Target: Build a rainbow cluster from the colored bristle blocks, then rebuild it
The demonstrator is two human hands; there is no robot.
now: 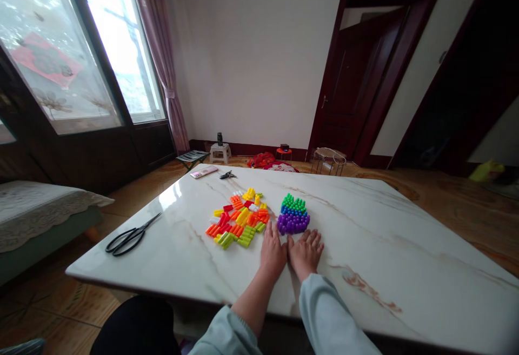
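My left hand (273, 250) rests on the table with its fingers stretched forward, along the lower left edge of a group of purple blocks (292, 225). My right hand (307, 249) lies flat just below the same blocks, fingers extended. The thumbs come close together in the middle. Whether the fingertips press on the purple blocks is unclear. Behind the purple ones, blue blocks (292, 210) and green blocks (293, 201) stand packed in the same group, rounded knobs up. To the left lies a loose pile of red, orange, yellow, lime and white plastic blocks (242, 218).
Black-handled scissors (128, 240) lie on the marble-patterned table (389, 236) at left. Near its far edge are a pink flat case (204, 172) and a small dark tool (227, 175). Beyond stand a white stool (219, 153) and a round-topped stool (329, 156).
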